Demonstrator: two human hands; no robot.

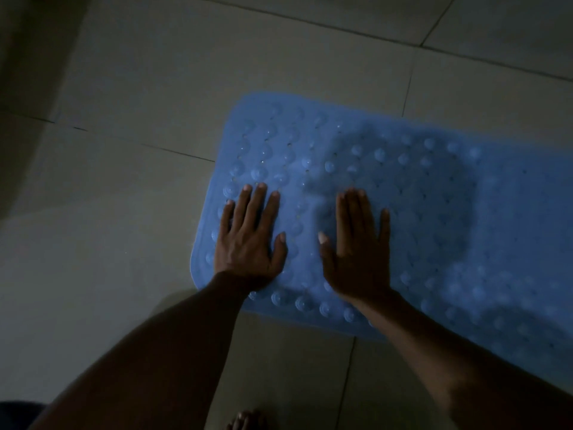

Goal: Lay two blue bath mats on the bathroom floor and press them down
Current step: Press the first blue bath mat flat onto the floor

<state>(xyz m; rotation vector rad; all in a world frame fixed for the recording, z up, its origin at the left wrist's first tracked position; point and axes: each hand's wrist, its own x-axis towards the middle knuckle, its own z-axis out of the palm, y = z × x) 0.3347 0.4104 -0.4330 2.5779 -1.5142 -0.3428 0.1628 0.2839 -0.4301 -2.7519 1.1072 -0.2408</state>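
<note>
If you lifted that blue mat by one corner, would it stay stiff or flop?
Probably floppy: the blue mat looks wavy beyond the right hand rather than lying board-flat. Its round bumps look rubbery, so it likely clings to the tile floor when pushed.

Blue bath mat (434, 212): one in view, cut off by the right edge.
Hands: two, namely left hand (248, 243) and right hand (356, 252).
Digits: five countable on the left hand; on the right hand too bunched and blurred to number.
Forearms (173, 352): two, one per hand.
Suction cups (280, 297): many, in rows across the mat; too numerous and blurred for an exact figure.
Floor tiles (124, 212): several, parted by dark grout lines, most cut off by the frame; total not countable.
Toes (245, 420): one cluster at the bottom edge; number unclear.
Dark shape (18, 414): one, bottom left corner; kind unclear.
</note>
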